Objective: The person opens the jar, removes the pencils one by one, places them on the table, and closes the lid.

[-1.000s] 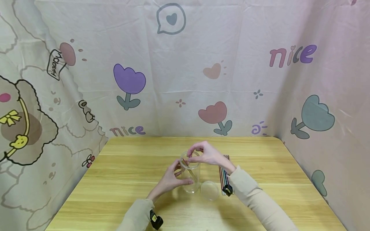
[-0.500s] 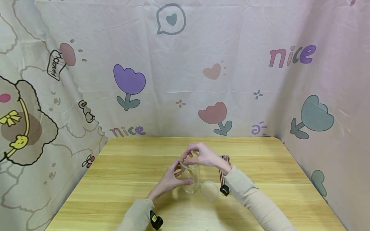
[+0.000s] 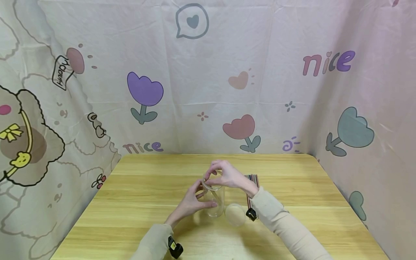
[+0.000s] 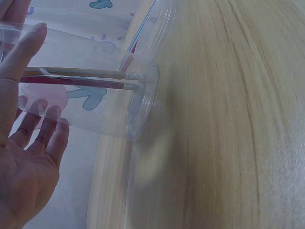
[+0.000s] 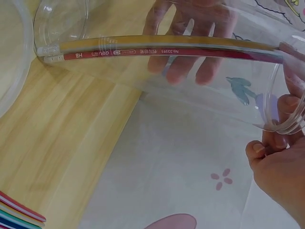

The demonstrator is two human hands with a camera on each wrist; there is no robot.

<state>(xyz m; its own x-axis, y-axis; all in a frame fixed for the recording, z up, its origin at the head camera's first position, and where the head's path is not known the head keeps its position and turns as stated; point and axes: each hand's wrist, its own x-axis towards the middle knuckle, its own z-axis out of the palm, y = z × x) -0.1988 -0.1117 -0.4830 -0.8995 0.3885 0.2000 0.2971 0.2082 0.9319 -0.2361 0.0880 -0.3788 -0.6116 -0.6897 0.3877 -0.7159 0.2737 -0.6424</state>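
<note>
Leaning pencils (red; yellow)

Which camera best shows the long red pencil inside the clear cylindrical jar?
Right wrist view: the red pencil shows nearly whole, lettering included. Left wrist view shows its lower part; in the head view it's indistinguishable.

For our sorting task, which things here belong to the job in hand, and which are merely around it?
Job in hand:
clear jar, gripped by the left hand
yellow pencil and red pencil, inside it
right hand, at its mouth
probably the clear lid and coloured sticks nearby

Just there:
wooden table, underneath
printed cloth, behind
</note>
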